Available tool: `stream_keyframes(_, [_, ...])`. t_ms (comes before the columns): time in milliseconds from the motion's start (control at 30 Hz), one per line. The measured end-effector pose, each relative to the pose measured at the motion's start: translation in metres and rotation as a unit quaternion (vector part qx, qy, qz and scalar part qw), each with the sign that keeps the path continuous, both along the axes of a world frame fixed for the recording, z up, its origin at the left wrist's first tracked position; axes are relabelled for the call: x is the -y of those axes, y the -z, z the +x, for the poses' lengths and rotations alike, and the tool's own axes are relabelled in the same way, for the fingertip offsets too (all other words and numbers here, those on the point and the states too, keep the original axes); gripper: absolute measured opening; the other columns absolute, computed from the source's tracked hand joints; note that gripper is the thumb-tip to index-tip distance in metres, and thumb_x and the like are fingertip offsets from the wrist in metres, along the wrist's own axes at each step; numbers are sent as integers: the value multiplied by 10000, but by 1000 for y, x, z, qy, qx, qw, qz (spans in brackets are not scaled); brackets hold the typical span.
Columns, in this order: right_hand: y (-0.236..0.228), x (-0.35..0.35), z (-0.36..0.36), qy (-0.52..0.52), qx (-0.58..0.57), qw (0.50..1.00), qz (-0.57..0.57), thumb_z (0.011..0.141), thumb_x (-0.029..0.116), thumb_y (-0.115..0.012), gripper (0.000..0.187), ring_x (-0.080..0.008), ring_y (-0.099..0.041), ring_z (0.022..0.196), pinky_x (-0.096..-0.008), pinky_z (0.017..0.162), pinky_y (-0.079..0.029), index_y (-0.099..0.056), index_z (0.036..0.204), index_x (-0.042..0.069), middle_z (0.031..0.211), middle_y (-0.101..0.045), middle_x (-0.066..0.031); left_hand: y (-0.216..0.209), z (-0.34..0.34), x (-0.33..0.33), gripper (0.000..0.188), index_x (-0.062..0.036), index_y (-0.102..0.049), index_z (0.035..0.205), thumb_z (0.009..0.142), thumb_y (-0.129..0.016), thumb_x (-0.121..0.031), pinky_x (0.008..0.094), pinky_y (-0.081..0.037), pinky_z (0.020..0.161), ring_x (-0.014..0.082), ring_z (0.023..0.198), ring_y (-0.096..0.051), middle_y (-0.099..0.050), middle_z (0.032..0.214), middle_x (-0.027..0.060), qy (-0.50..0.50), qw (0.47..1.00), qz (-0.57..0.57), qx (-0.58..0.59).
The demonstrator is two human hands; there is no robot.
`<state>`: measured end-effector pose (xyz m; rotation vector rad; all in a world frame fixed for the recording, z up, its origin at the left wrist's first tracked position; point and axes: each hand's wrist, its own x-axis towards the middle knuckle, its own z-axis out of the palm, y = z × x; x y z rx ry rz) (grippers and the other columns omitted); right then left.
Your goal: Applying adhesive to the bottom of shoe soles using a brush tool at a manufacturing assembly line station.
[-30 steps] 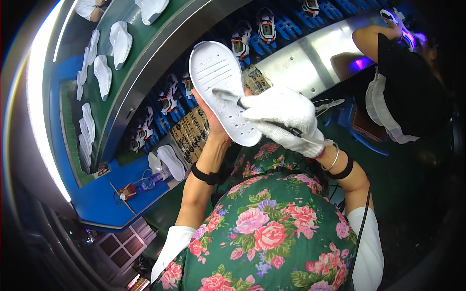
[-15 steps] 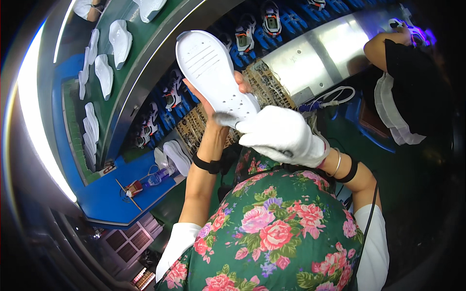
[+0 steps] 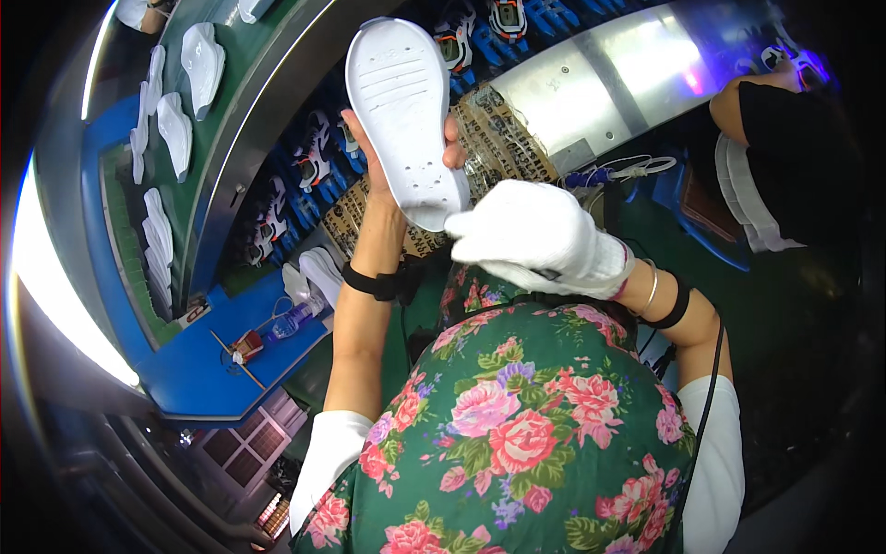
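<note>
Room: workshop seen from above, lit by a bright tube lamp (image 3: 55, 268) at far left, over a dark green floor (image 3: 646, 222).
Work surfaces: a green belt (image 3: 196, 171) behind a curved metal rim carries several white soles (image 3: 203, 69); below it, a blue tabletop (image 3: 198, 374) holds a clear bottle (image 3: 291, 323). Shiny metal plate (image 3: 591, 83) at upper right.
Behind the hands: white, black and orange shoes (image 3: 309, 159) among blue holders, and printed cardboard (image 3: 498, 134) under tape.
Co-worker: a person in a black top (image 3: 803, 162) at far right.
White sole in hand: one shoe sole (image 3: 401, 120), raised upright above the cardboard, toe up, heel down; grooves across the forefoot, small holes toward the heel, raised rim.
Left hand: bare, this hand (image 3: 374, 166) clasps the sole's middle from behind — fingertips showing at both edges.
Right hand: white-gloved, this hand (image 3: 531, 235) is closed, fingertips just beside the heel; what it grips is hidden — I cannot tell.
Wearer: green floral apron (image 3: 498, 406), white sleeves.
</note>
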<state>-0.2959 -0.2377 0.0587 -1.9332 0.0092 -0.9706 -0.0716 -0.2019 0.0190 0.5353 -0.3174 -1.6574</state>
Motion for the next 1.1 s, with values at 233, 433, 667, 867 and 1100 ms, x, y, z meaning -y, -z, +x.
stream_keyframes(233, [1, 0, 4, -31, -30, 998, -50, 746, 92, -769, 221, -244, -677, 811, -330, 679, -563, -728, 961, 63, 1035, -727, -103, 14, 12, 1, 1111, -76, -416, 1461, 761, -335, -934, 414, -586, 585, 345, 741, -687, -639, 1005, 267, 95, 995, 3, -25])
stream_keyframes(433, [-5, 14, -3, -23, -117, 985, -123, 764, 94, -739, 209, -252, -653, 793, -332, 711, -550, -734, 972, 118, 1005, -722, -57, 15, 16, 7, 1079, -44, -412, 1460, 788, -394, -888, 447, -609, 654, 359, 770, -708, -651, 1018, 280, 196, 979, 62, 11])
stream_keyframes(667, [-12, 32, -29, -1, -31, 861, 507, 806, -47, -713, 112, -168, -701, 870, -297, 810, -565, -750, 908, -20, 1024, -743, -166, -33, 9, 66, 967, -37, -491, 1368, 894, -207, -831, 430, -572, 672, 332, 784, -666, -646, 975, 214, 4, 998, -68, -14])
stream_keyframes(867, [-16, 62, -21, -29, 203, 697, 687, 872, -80, -605, 181, -129, -588, 793, -218, 684, -483, -674, 1032, -31, 1099, -678, -177, -87, 38, 148, 488, -62, -498, 1372, 1041, -361, -395, 495, -283, 1185, 322, 1347, -449, -520, 1422, 119, -253, 938, -220, -87])
stream_keyframes(1100, [-28, 81, -16, -94, 266, 662, 695, 896, -58, -598, 214, -161, -616, 874, -240, 740, -510, -646, 1102, -32, 1143, -660, -181, -81, -30, 87, 926, -81, -376, 1505, 920, -260, -789, 642, -284, 1135, 512, 1403, -318, -387, 1510, 257, -130, 962, -200, -134])
